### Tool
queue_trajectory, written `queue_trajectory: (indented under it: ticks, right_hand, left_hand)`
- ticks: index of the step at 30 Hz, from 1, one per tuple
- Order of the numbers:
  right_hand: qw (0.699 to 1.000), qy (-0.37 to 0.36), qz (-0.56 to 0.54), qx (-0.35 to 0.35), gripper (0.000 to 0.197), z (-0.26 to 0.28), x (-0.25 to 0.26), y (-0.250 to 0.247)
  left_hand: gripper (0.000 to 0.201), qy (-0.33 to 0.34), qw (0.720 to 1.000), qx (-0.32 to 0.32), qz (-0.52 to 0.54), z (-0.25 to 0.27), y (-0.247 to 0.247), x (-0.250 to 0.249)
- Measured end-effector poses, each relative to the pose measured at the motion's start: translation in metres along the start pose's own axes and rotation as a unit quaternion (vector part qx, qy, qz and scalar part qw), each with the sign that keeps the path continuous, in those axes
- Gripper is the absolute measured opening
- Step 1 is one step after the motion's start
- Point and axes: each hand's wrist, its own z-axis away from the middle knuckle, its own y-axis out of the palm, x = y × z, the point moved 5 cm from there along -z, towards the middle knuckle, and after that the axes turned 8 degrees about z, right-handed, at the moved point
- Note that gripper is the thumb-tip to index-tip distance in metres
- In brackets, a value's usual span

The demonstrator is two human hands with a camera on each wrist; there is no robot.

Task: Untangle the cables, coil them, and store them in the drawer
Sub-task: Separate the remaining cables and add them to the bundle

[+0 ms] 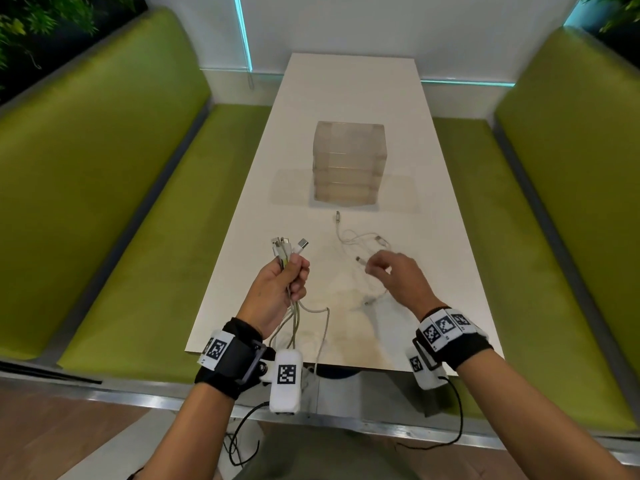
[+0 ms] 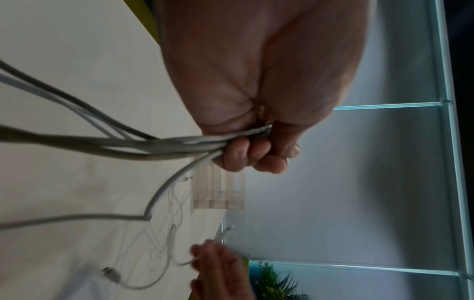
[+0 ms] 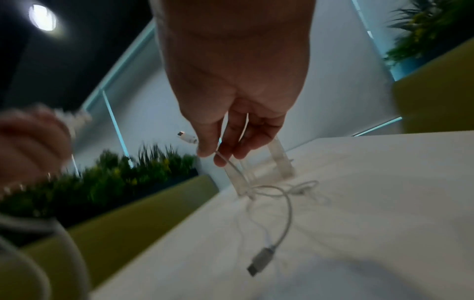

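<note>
My left hand (image 1: 287, 282) grips a bundle of several white cables (image 1: 289, 249) upright above the table's near left edge, plugs sticking up, tails hanging over the edge; the fist (image 2: 246, 154) is closed round them. My right hand (image 1: 388, 268) pinches a thin white cable (image 3: 231, 164) between thumb and fingers just behind its plug (image 3: 186, 138). That cable runs down into a loose tangle of white cables (image 1: 360, 237) on the table, with a USB plug (image 3: 260, 261) lying near. The translucent drawer unit (image 1: 349, 161) stands mid-table, its drawers closed.
The white table (image 1: 433, 271) is narrow, flanked by green bench seats (image 1: 138, 202) on both sides. A white wall with lit strips closes the far end. Plants (image 3: 115, 178) stand behind the benches.
</note>
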Motion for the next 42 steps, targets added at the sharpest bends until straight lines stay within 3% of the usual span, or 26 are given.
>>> queue_trajectory:
  ticks: [3, 7, 12, 17, 19, 20, 22, 24, 25, 27, 32, 42]
  right_hand:
    - [0.986, 0.007, -0.161, -0.038, 0.006, -0.001, 0.033, -0.024]
    - [0.955, -0.021, -0.295, 0.01, 0.014, -0.002, 0.077, -0.027]
    - [0.941, -0.03, -0.332, 0.057, 0.021, -0.009, 0.092, -0.005]
    - [0.942, -0.018, -0.325, 0.08, 0.027, -0.01, 0.093, 0.01]
    - [0.932, -0.035, -0.339, 0.124, 0.025, -0.008, 0.096, 0.012]
    - [0.934, -0.046, -0.316, 0.157, 0.022, -0.007, 0.098, 0.015]
    - [0.957, -0.077, -0.163, 0.226, 0.016, -0.004, 0.095, 0.021]
    - [0.961, -0.099, 0.0, 0.259, 0.006, -0.005, 0.078, 0.029]
    - [0.961, -0.088, 0.028, 0.262, 0.005, -0.007, 0.066, 0.031]
    - [0.97, -0.048, 0.023, 0.236, 0.013, -0.014, 0.042, 0.03]
    - [0.984, -0.026, 0.092, 0.15, 0.018, -0.04, 0.017, 0.024]
    - [0.988, 0.066, 0.099, 0.099, 0.02, -0.056, -0.031, 0.006]
  left_hand:
    - [0.022, 0.013, 0.999, -0.034, -0.012, -0.007, 0.002, 0.004]
    - [0.025, 0.025, 0.997, -0.069, -0.028, -0.019, 0.013, 0.015]
    - [0.026, 0.027, 0.997, -0.028, 0.065, -0.021, 0.027, 0.017]
    - [0.028, 0.028, 0.997, -0.002, 0.075, -0.02, 0.025, 0.018]
    - [0.026, 0.03, 0.996, -0.017, 0.077, -0.021, 0.019, 0.016]
    - [0.027, 0.031, 0.996, -0.024, 0.081, -0.022, 0.016, 0.014]
    - [0.028, 0.037, 0.993, -0.035, 0.109, -0.024, 0.009, 0.009]
    - [0.025, 0.064, 0.983, -0.059, 0.161, -0.027, -0.002, -0.002]
    - [0.025, 0.082, 0.977, -0.071, 0.184, -0.028, -0.008, -0.01]
    - [0.027, 0.11, 0.966, -0.091, 0.215, -0.029, -0.02, -0.025]
    - [0.028, 0.134, 0.961, -0.11, 0.214, -0.025, -0.032, -0.041]
    - [0.028, 0.191, 0.952, -0.125, 0.206, -0.012, -0.062, -0.072]
